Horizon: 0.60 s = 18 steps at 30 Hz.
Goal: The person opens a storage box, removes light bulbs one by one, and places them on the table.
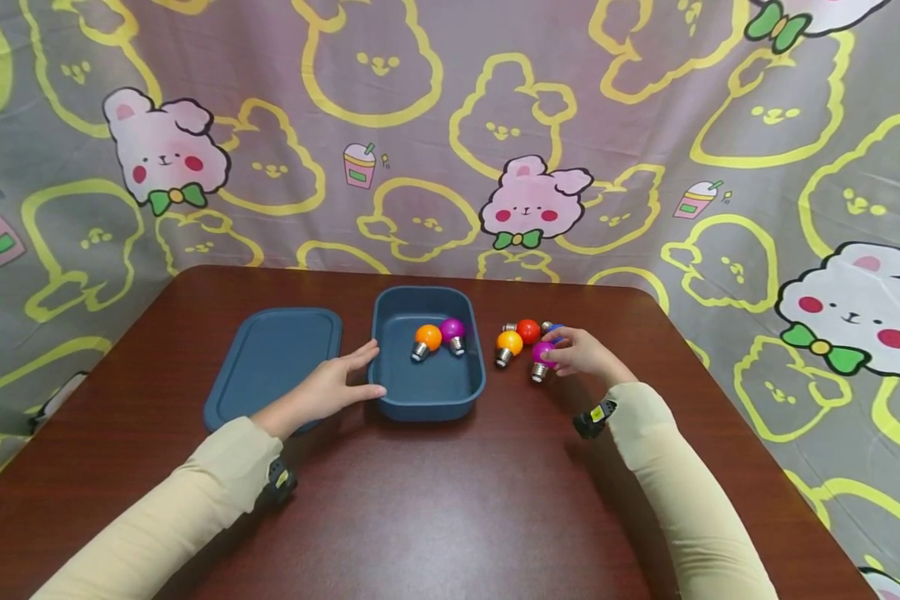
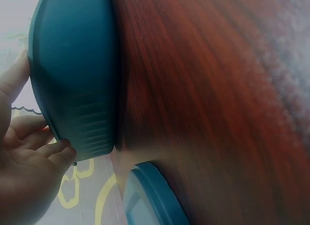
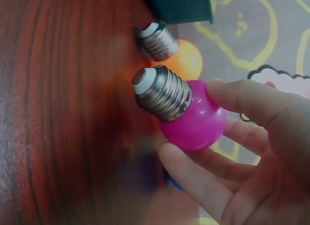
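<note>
A blue-grey open box holds an orange light bulb and a purple light bulb. My left hand touches the box's left rim, thumb and fingers spread along it; the left wrist view shows them at the edge of the wall. To the right of the box, my right hand pinches another purple bulb by its round globe between thumb and fingers. Its metal screw base points away from the palm. A blue bulb is partly hidden behind that hand.
Beside the held bulb are a yellow-orange bulb and a red bulb. Left of the box lies its flat blue-grey lid, partly under my left forearm. The brown wooden table ends at a patterned cloth behind.
</note>
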Tool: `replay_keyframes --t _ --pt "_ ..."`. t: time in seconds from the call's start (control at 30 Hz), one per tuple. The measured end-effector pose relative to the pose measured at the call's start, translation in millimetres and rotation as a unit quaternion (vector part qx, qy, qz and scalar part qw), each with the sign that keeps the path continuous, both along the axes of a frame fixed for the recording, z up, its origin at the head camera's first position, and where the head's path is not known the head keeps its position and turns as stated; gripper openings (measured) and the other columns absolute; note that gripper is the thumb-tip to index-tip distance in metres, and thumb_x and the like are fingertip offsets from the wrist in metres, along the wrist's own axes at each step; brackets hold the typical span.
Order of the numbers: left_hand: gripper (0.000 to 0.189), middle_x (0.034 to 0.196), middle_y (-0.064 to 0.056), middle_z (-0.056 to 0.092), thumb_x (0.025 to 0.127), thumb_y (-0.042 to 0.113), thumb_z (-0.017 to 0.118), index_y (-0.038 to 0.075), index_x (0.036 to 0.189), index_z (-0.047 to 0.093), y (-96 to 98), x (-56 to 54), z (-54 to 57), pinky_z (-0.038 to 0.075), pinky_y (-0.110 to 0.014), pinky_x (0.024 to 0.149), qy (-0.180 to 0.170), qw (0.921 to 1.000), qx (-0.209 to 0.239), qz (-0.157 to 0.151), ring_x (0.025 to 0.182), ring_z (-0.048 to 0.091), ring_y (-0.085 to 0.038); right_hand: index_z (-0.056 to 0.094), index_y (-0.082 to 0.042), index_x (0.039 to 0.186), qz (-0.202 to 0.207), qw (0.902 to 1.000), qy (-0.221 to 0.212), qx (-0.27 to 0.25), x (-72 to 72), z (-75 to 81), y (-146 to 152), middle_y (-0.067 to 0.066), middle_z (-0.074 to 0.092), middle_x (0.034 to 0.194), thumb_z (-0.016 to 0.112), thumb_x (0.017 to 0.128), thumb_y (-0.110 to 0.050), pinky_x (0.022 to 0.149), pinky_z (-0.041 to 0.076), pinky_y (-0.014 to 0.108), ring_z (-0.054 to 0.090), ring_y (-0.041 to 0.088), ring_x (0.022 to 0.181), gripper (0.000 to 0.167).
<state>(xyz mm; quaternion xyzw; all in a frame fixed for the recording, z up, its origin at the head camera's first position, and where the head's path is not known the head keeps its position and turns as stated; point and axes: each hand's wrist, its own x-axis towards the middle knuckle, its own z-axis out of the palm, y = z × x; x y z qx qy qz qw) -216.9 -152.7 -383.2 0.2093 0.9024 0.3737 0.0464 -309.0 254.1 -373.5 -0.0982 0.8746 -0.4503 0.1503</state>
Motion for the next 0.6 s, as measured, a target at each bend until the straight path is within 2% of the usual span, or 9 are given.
replay_keyframes --t 0.13,0.33,0.6 --pt "0.074 0.150 -0.013 0.020 0.086 0.030 0.066 -0.001 0.142 0.030 0.3 -0.2 0.5 0.023 -0.051 0.102 -0.004 1.0000 -0.002 0.000 0.134 0.020 -0.030 0.047 0.008 0.122 0.002 0.9999 -0.007 0.013 -0.7 -4.5 -0.2 0.023 0.052 0.101 0.062 0.088 -0.009 0.071 0.053 0.040 0.059 0.029 0.072 0.041" --pt "0.073 0.150 -0.012 0.019 0.086 0.028 0.066 0.000 0.142 0.030 0.3 -0.5 1.9 0.023 -0.051 0.103 -0.006 1.0000 -0.001 0.001 0.134 0.020 -0.030 0.047 0.008 0.122 0.007 0.9996 -0.014 0.022 -1.9 -5.1 -1.1 0.021 0.054 0.096 0.061 0.089 -0.011 0.072 0.052 0.041 0.058 0.031 0.076 0.041" --pt "0.074 0.150 -0.011 0.020 0.085 0.029 0.067 0.000 0.142 0.030 -0.5 -1.0 1.8 0.023 -0.051 0.103 -0.013 0.9999 0.001 0.005 0.134 0.019 -0.029 0.047 0.008 0.124 0.004 0.9990 -0.023 0.037 -3.2 -4.5 -2.7 0.027 0.051 0.108 0.061 0.089 -0.014 0.073 0.052 0.041 0.060 0.032 0.082 0.043"
